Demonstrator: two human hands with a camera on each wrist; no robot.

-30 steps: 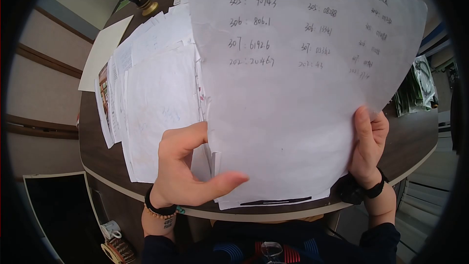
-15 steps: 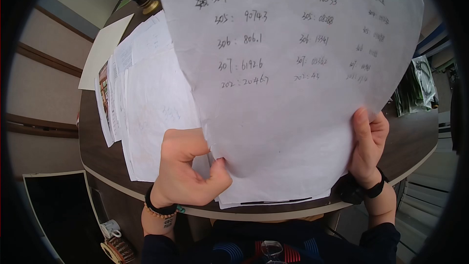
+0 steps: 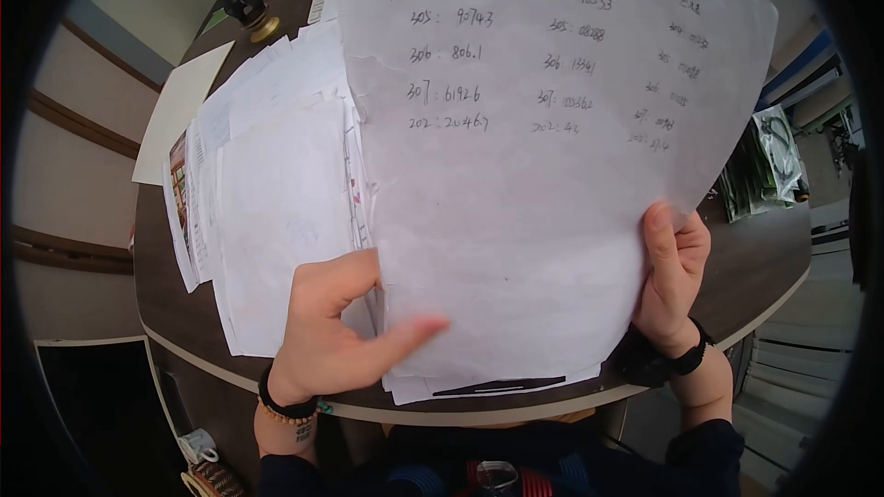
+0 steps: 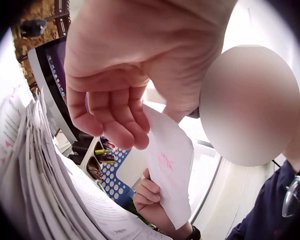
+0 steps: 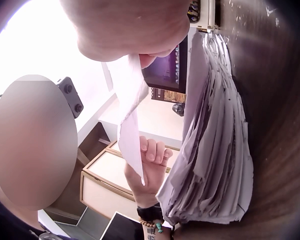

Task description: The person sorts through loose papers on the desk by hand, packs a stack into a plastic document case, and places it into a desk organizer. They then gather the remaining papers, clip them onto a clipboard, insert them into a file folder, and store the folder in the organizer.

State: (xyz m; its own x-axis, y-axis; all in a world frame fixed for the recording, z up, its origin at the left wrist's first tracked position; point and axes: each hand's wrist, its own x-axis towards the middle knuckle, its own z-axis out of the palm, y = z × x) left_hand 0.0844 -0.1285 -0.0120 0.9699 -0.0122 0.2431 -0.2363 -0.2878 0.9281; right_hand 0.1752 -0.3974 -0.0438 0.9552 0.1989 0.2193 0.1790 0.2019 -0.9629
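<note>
A white sheet [image 3: 506,221] with handwritten number columns is held up, tilted, in the head view. My right hand [image 3: 672,276] pinches its right edge, thumb in front. At its lower left is my left hand [image 3: 336,336], the blurred thumb stretched across the front and the fingers partly behind the edge. The left wrist view has the left hand's [image 4: 135,65] fingers loosely bent beside the sheet [image 4: 170,165], which bears a red mark. In the right wrist view the sheet [image 5: 132,100] hangs from the right hand [image 5: 130,25]. Beneath it lies a thick paper stack [image 5: 215,150].
Another spread of papers [image 3: 281,221] covers the left of the dark desk [image 3: 746,253]. A dark ornament with a gold base [image 3: 264,29] stands at the back left, and plastic-wrapped packets [image 3: 764,166] lie at the right. Behind are a monitor [image 4: 55,65] and a pen holder [image 4: 94,167].
My left thumb, stretched out and then bent in, is stretched over the sheet again. The sheet's left side has swung back to the right. My right hand keeps its hold. The head view has shifted slightly.
</note>
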